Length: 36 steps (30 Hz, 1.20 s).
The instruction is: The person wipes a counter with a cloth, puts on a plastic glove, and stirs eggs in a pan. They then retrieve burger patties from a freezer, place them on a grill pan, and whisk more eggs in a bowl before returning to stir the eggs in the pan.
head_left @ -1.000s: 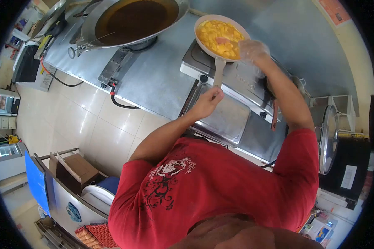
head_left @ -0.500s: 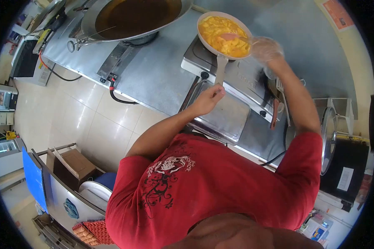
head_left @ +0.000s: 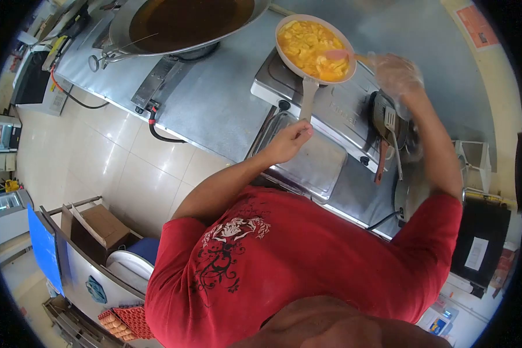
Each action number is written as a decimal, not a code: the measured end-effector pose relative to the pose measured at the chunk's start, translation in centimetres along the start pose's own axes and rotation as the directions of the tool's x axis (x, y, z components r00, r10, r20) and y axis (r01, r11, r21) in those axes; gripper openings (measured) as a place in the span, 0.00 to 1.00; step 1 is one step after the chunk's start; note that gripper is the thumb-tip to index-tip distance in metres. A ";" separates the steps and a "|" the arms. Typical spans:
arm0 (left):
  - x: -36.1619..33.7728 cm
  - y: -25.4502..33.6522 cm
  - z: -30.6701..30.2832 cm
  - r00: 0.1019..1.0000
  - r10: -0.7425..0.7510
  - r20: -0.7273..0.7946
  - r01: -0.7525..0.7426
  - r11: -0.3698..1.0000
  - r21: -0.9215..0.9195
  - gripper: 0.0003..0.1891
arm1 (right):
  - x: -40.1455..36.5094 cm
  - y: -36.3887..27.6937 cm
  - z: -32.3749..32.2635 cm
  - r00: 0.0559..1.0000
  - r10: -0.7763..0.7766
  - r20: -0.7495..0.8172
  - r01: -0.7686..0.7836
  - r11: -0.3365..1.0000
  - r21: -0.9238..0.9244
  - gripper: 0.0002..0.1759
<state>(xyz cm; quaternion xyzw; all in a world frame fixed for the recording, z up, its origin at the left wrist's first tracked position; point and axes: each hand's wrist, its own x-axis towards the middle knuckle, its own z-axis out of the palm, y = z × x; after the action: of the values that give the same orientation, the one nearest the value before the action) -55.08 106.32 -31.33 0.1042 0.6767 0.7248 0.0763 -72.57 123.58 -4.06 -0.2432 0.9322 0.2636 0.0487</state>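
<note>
A light-coloured frying pan (head_left: 308, 100) sits on the burner of a tabletop gas stove (head_left: 345, 116). Soft, partly runny scrambled eggs (head_left: 308, 43) fill it. My left hand (head_left: 290, 141) is closed round the end of the pan's handle. In a clear plastic glove, my right hand (head_left: 396, 75) grips a spatula (head_left: 337, 54) with a pink head and a wooden-looking handle. The spatula's head rests in the eggs near the pan's right side.
A large wok (head_left: 119, 35) of dark liquid stands on another burner at the upper left. Below the stove lies a metal tray (head_left: 310, 159). Several utensils, including a slotted turner (head_left: 390, 119), lie by the stove's right end. A cardboard box (head_left: 101, 225) is at lower left.
My right hand has moved right with the spatula, drawing its head from the middle of the eggs towards the pan's right side. The left hand stays on the handle.
</note>
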 end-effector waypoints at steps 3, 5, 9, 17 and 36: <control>0.2 -0.6 0.0 1.000 -0.020 -0.008 0.020 1.000 -0.007 0.13 | -2.8 -0.9 -0.2 0.998 -0.064 0.005 0.064 0.997 -0.045 0.12; 0.0 -0.4 0.0 0.999 -0.036 -0.006 0.036 0.999 -0.034 0.13 | -1.5 -1.2 4.0 0.988 -0.152 -0.024 0.152 0.988 -0.010 0.13; -0.5 0.9 0.0 0.999 -0.052 0.006 0.053 0.998 -0.038 0.09 | 2.0 -1.6 6.4 0.993 -0.045 -0.111 0.054 0.995 0.082 0.14; -0.3 -0.4 0.3 0.998 -0.058 0.008 0.058 0.993 -0.100 0.10 | 8.9 0.9 8.5 0.985 -0.072 -0.155 0.090 0.990 0.113 0.20; -0.2 -0.2 0.2 1.000 0.011 0.010 -0.011 1.000 -0.013 0.07 | 4.7 2.6 2.8 0.970 -0.057 -0.237 0.103 0.978 0.183 0.17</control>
<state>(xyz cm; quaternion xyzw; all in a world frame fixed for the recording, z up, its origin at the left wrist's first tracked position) -54.81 106.45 -31.56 0.1111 0.6712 0.7289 0.0763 -78.01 124.96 -6.29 -0.3038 0.9422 0.1392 -0.0258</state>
